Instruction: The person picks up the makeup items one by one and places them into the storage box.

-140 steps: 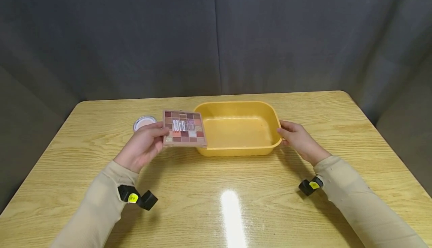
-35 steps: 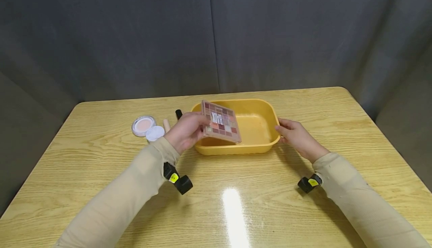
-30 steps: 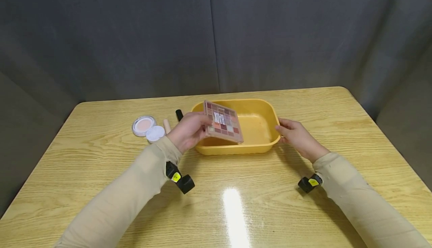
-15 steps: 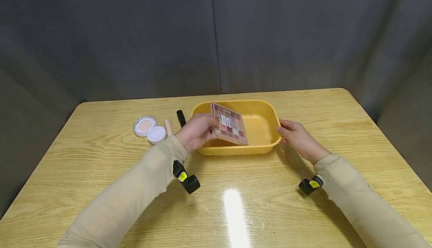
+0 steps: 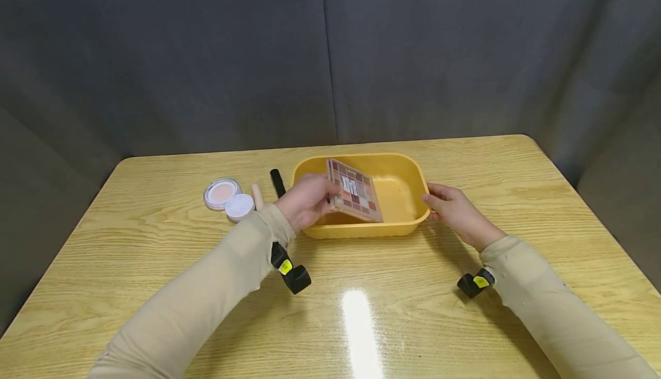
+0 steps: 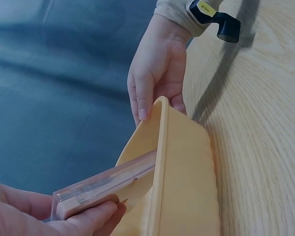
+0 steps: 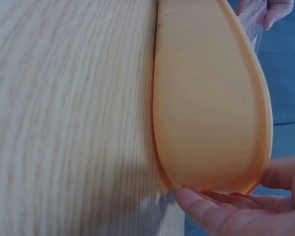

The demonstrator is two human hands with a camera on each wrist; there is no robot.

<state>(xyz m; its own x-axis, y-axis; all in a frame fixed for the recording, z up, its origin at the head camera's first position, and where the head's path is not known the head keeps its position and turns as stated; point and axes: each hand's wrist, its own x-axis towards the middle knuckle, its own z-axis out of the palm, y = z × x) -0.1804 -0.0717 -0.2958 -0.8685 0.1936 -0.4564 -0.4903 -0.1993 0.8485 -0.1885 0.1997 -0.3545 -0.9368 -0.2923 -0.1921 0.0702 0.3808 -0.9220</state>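
My left hand [image 5: 308, 200] pinches the left edge of an eyeshadow palette [image 5: 356, 192], which has a clear lid and many coloured pans. The palette tilts down to the right, its lower end inside a yellow plastic basin [image 5: 400, 218]. In the left wrist view the thumb lies on one face of the palette [image 6: 108, 184] and the fingers on the other. My right hand [image 5: 457, 210] grips the basin's right end, thumb at the rim and fingers beneath, as the right wrist view shows at the basin wall [image 7: 206, 108].
Left of the basin lie a round pink compact [image 5: 221, 192] with its lid [image 5: 240, 207], a beige tube [image 5: 257, 195] and a black tube [image 5: 277, 181]. The wooden table [image 5: 413, 310] ends at a dark grey curtain [image 5: 232, 63].
My left hand has carried the palette rightwards from beside the basin into it, tilting it downward. That uncovered the lid and tubes on the left. My right hand has kept its grip on the basin.
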